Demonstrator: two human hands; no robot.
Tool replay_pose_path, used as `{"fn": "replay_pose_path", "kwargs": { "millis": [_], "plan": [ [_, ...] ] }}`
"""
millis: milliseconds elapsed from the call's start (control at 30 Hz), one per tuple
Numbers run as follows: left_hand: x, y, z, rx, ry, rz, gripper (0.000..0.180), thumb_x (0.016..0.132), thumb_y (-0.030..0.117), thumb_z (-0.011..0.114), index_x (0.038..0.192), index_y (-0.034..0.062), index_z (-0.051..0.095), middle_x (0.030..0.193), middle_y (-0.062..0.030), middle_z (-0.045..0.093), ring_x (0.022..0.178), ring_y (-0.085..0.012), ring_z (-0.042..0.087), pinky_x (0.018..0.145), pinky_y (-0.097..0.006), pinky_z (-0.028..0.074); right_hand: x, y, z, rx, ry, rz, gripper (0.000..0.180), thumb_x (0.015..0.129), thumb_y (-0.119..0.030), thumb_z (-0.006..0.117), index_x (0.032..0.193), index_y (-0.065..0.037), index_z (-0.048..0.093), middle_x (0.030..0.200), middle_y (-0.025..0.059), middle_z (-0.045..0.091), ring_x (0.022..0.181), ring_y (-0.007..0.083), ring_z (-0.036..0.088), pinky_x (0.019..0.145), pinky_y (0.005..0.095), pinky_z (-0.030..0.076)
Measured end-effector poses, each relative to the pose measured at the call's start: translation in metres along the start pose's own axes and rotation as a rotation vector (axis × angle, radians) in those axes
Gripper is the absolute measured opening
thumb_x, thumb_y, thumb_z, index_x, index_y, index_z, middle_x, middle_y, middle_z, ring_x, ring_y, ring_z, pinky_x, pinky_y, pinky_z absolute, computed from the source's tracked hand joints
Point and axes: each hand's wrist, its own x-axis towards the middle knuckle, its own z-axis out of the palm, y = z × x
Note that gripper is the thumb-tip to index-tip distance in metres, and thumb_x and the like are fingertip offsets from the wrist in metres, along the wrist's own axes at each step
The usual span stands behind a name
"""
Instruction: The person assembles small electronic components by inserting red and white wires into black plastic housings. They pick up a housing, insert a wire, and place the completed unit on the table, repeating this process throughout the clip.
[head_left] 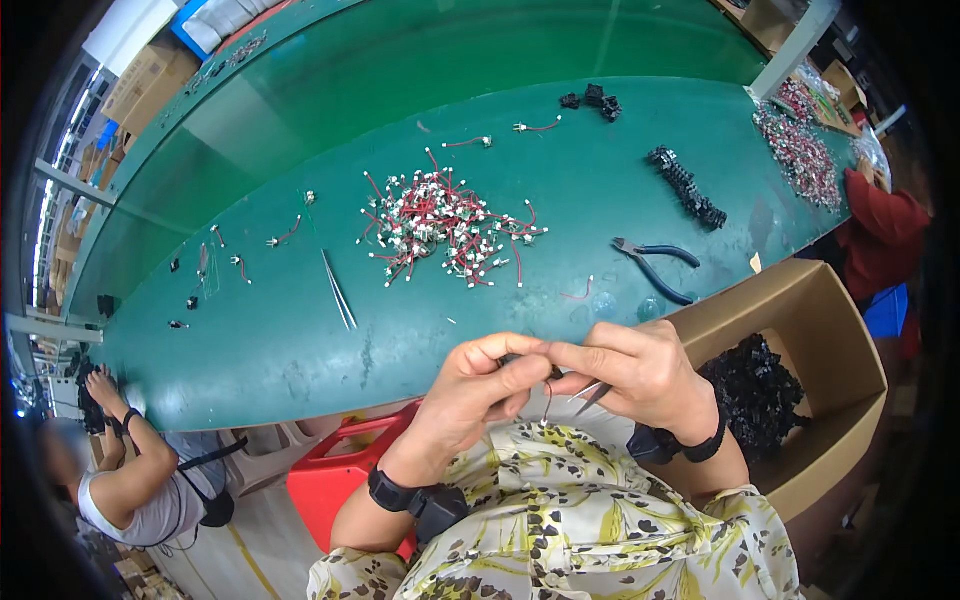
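We note a small black piece point(556, 373) between the hands, pinched in the left hand point(487, 385) at its 2 o'clock and lying at 9 o'clock from the right hand point(645, 372); both are about equally near. Fingertips hide its long axis, so we cannot tell its lie. A thin wire point(549, 402) hangs toward 6 o'clock. Right fingers grip tweezers point(596, 398), tips toward 8 o'clock. Both wrists angle inward, by the near edge of the green table point(420, 355).

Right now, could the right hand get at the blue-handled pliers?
Probably yes: the pliers lie beyond the right hand and nothing seems to block the way, though it holds a pointed tool.
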Motion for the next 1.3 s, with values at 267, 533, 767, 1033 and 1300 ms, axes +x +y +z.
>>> {"fn": "replay_pose_path", "kwargs": {
  "millis": [267, 533, 767, 1033, 1300],
  "plan": [
    [0.000, -0.002, 0.006, 0.310, 0.107, 0.135, 0.027, 0.087, 0.007, 0.069, 0.113, 0.0009, 0.065, 0.085, -0.0068, 0.068, 0.055, -0.0045, 0.047, 0.047, -0.019, 0.037, 0.003, 0.000, -0.004, 0.166, -0.044, 0.148, 0.041, 0.072, -0.007, 0.075, 0.112, -0.014, 0.068, 0.066, 0.0046, 0.051, 0.054, 0.0224, 0.056, 0.048, 0.0314, 0.046],
    [-0.002, -0.006, 0.002, 0.258, 0.142, 0.246, 0.027, 0.087, 0.008, 0.070, 0.114, 0.0028, 0.066, 0.088, -0.0004, 0.065, 0.061, -0.0025, 0.048, 0.052, -0.018, 0.040, -0.007, -0.007, -0.005, 0.105, -0.005, 0.217, 0.018, 0.083, -0.008, 0.069, 0.099, -0.004, 0.065, 0.070, 0.0074, 0.057, 0.057, 0.0237, 0.058, 0.050, 0.0326, 0.046],
    [0.000, -0.008, 0.000, 0.336, 0.136, 0.305, 0.026, 0.086, 0.005, 0.070, 0.112, 0.0029, 0.067, 0.092, -0.0014, 0.066, 0.063, -0.0024, 0.050, 0.054, -0.017, 0.041, -0.005, -0.007, 0.000, -0.032, -0.042, 0.174, 0.023, 0.078, -0.007, 0.071, 0.100, -0.004, 0.066, 0.066, 0.0053, 0.052, 0.055, 0.0206, 0.056, 0.047, 0.0326, 0.045],
    [0.006, -0.013, 0.001, 0.509, 0.204, 0.562, 0.022, 0.085, 0.004, 0.070, 0.107, 0.0022, 0.067, 0.094, -0.0050, 0.066, 0.066, -0.0038, 0.052, 0.055, -0.018, 0.042, -0.007, -0.010, 0.020, 0.095, 0.095, 0.253, 0.023, 0.078, -0.003, 0.070, 0.100, -0.001, 0.065, 0.066, 0.0076, 0.055, 0.052, 0.0221, 0.055, 0.046, 0.0329, 0.044],
    [0.007, -0.009, -0.001, 0.571, 0.334, 0.593, 0.024, 0.082, 0.003, 0.073, 0.105, 0.0014, 0.067, 0.094, -0.0064, 0.067, 0.071, -0.0077, 0.058, 0.060, -0.021, 0.046, -0.002, -0.010, 0.035, 0.258, 0.156, 0.337, 0.020, 0.085, -0.004, 0.066, 0.104, 0.000, 0.065, 0.072, 0.0118, 0.061, 0.056, 0.0256, 0.060, 0.049, 0.0325, 0.046]
  ]
}}
